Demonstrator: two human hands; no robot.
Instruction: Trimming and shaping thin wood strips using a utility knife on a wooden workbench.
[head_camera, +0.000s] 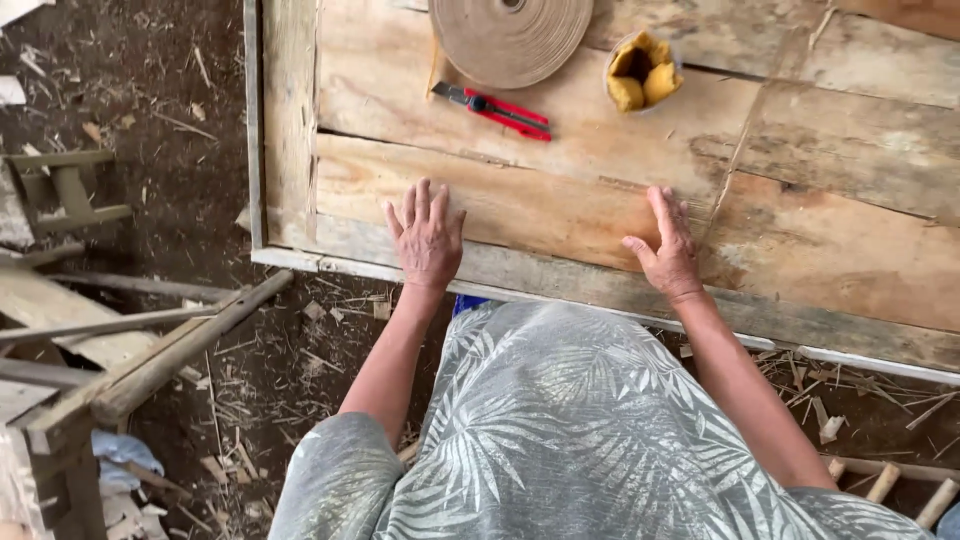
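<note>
My left hand and right hand lie flat and open, holding nothing, on the wooden board, whose long side runs left to right before me.

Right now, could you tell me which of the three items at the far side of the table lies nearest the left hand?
The red utility knife. It lies nearest the left hand; the tape roll and yellow-filled cup sit farther off.

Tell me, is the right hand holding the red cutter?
No, the right hand lies flat on the wooden table, away from the red cutter.
</note>
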